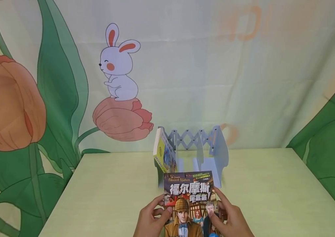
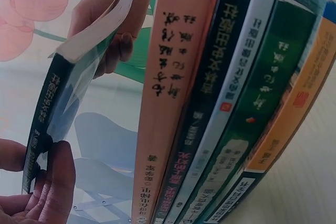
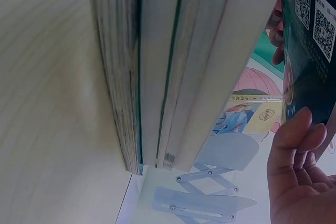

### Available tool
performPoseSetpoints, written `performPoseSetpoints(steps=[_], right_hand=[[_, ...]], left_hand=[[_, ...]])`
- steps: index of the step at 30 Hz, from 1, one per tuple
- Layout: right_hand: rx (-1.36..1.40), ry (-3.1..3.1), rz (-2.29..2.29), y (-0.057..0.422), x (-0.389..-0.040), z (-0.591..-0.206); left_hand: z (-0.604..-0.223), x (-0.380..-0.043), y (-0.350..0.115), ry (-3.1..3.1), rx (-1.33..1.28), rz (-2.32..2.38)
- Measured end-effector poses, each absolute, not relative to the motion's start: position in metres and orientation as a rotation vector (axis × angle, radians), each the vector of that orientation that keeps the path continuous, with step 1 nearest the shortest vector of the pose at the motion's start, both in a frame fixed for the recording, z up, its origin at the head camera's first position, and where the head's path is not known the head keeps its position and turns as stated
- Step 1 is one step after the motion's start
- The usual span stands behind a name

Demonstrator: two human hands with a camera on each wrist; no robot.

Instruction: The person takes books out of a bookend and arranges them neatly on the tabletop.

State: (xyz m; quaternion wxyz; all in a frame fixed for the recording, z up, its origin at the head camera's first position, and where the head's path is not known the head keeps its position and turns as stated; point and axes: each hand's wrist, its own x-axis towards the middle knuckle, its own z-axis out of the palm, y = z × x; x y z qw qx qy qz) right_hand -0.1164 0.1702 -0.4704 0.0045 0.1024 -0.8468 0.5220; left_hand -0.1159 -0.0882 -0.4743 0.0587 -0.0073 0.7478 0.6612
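Note:
A paperback [image 1: 185, 194] with a detective in a checked cap on its cover is held up by both hands in the head view. My left hand [image 1: 153, 219] grips its left edge, thumb on the front cover. On the right edge, my right hand [image 1: 231, 219] pinches it the same way. The left wrist view shows the book's dark spine [image 2: 44, 114]; the right wrist view shows its back cover [image 3: 310, 72] with QR codes. Just beyond the book stands a pale blue expandable book rack [image 1: 221, 153], with one yellow-and-blue book [image 1: 166, 153] leaning in its left slot.
Several books stand side by side near me, seen by the wrist cameras: a pink one [image 2: 170, 77], a green one [image 2: 268, 77] and others, their page edges [image 3: 157, 77] facing the right wrist camera. The light green table [image 1: 102, 197] meets a printed curtain [image 1: 179, 75] behind.

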Motion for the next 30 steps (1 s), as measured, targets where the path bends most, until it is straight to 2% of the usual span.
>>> performPoseSetpoints(steps=[30], right_hand=[[0.388,-2.786,1.67,0.176,-0.119,-0.476]], left_hand=[[-0.488,-0.115,-0.091,2.298,-0.01,1.892]])
